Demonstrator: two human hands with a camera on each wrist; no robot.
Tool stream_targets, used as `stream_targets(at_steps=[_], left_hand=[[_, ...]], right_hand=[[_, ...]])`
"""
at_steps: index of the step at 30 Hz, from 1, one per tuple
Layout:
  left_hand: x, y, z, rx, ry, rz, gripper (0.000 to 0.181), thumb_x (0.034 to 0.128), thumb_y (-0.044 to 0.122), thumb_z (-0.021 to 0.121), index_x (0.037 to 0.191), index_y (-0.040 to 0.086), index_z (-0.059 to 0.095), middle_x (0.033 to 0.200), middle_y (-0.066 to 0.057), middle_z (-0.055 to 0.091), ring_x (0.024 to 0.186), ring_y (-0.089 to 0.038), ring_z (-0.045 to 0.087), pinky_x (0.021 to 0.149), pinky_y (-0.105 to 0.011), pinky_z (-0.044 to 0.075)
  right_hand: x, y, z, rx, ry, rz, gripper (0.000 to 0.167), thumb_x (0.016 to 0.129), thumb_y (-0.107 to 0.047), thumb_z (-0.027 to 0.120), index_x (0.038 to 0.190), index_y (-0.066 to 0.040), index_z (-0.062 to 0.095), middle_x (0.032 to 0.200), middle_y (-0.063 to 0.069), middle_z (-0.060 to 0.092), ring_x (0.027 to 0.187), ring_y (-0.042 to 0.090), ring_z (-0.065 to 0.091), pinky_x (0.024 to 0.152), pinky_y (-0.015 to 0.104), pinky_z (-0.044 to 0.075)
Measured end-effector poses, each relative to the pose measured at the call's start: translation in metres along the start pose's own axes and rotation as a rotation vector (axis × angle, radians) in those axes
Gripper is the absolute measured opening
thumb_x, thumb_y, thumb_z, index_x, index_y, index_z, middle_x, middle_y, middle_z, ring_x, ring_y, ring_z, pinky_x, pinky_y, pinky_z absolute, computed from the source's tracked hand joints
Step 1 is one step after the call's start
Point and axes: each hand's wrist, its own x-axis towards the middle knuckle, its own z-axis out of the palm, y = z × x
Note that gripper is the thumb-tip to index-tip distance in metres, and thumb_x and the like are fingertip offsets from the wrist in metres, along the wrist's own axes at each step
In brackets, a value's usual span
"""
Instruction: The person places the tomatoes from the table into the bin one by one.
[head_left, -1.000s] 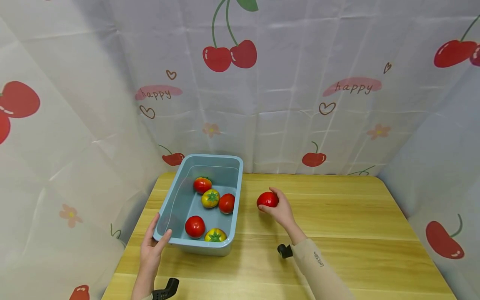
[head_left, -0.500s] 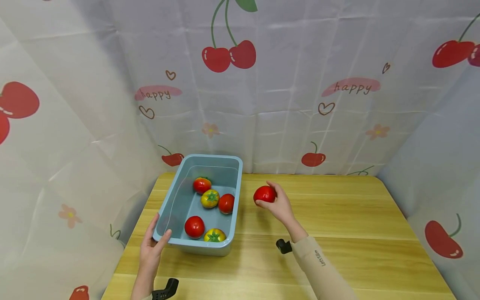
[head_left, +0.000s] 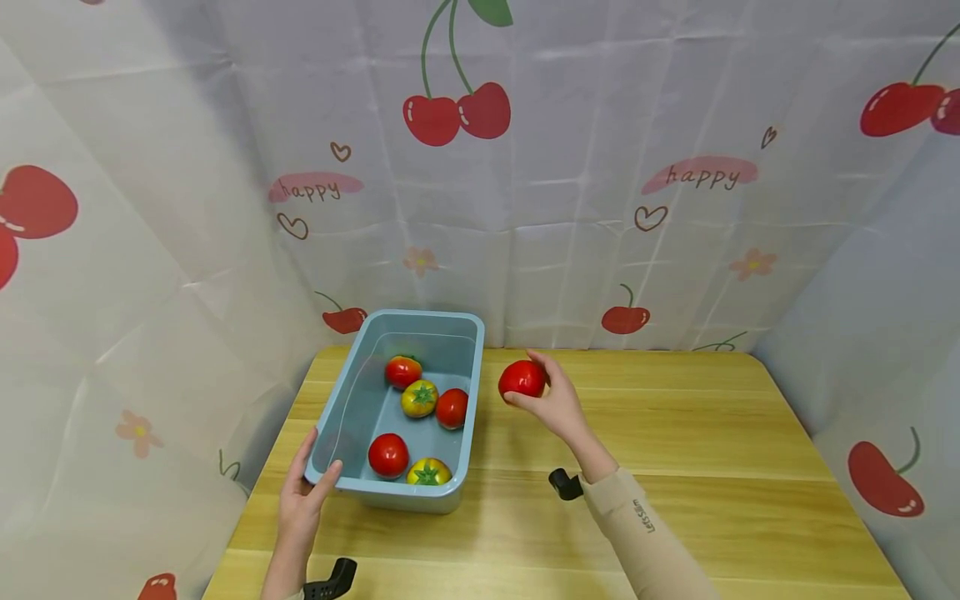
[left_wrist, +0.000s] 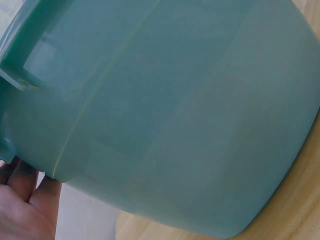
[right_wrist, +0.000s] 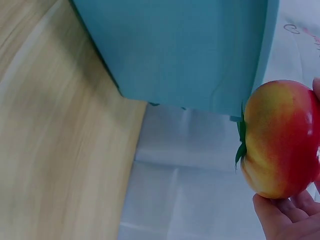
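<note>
My right hand (head_left: 553,402) grips a red tomato (head_left: 521,379) between thumb and fingers, in the air just right of the bin. The right wrist view shows the yellow underside and green leafy calyx of that tomato (right_wrist: 280,140), turned toward the bin wall. At the near left corner of the blue-grey plastic bin (head_left: 477,375), my left hand (head_left: 302,500) holds the rim, thumb over the top and fingers outside. Inside the bin lie several tomatoes, among them a red one (head_left: 388,456) and a yellow one with green leaves (head_left: 420,399).
The bin stands on the left of a wooden table (head_left: 675,450). White cloth walls (head_left: 555,208) with printed cherries close in the back and both sides. Black wrist cameras, such as the right one (head_left: 564,484), stick out from both wrists.
My right hand has lifted the tomato off the table and carried it slightly left and away from me. The left hand and the bin have stayed in place.
</note>
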Motion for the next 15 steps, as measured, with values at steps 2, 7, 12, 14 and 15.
stream_targets(at_steps=[2,7,12,14,15], left_hand=[[0.0,0.0,0.0,0.0,-0.002,0.002,0.068,0.0904,0.005,0.062,0.149,0.016,0.029,0.153,-0.008,0.019,0.132,-0.03,0.024,0.085,-0.008,0.039],[0.001,0.0,0.0,0.01,-0.002,-0.009,0.069,0.0902,0.007,0.063,0.149,0.017,0.028,0.154,-0.007,0.018,0.133,-0.03,0.023,0.085,-0.008,0.039],[0.0,0.0,0.0,0.012,0.0,-0.014,0.069,0.0903,0.007,0.063,0.149,0.017,0.028,0.154,-0.006,0.017,0.133,-0.03,0.023,0.085,-0.008,0.038],[0.0,0.001,0.0,0.003,0.0,-0.01,0.068,0.0904,0.007,0.062,0.149,0.016,0.028,0.154,-0.006,0.018,0.133,-0.029,0.023,0.085,-0.008,0.039],[0.0,0.001,0.0,-0.001,0.0,-0.008,0.068,0.0905,0.006,0.062,0.149,0.016,0.029,0.154,-0.006,0.018,0.132,-0.028,0.024,0.085,-0.008,0.039]], right_hand=[[0.0,-0.003,-0.001,-0.004,-0.003,-0.011,0.072,0.075,-0.02,0.08,0.138,-0.015,0.044,0.136,0.01,0.044,0.122,0.032,0.041,0.093,0.05,0.043],[0.001,-0.012,-0.001,0.004,-0.009,-0.049,0.073,0.074,-0.02,0.081,0.137,-0.012,0.045,0.135,0.011,0.045,0.121,0.032,0.042,0.096,0.049,0.041],[0.0,-0.02,0.001,0.015,-0.024,-0.069,0.072,0.075,-0.021,0.08,0.137,-0.012,0.045,0.135,0.013,0.046,0.121,0.03,0.043,0.097,0.048,0.04],[-0.001,-0.024,0.002,0.02,-0.027,-0.07,0.072,0.074,-0.021,0.08,0.136,-0.013,0.045,0.134,0.011,0.047,0.121,0.029,0.043,0.098,0.047,0.04],[-0.001,-0.025,0.003,0.024,-0.028,-0.073,0.072,0.074,-0.021,0.081,0.136,-0.013,0.045,0.134,0.01,0.047,0.121,0.029,0.043,0.098,0.046,0.04]])
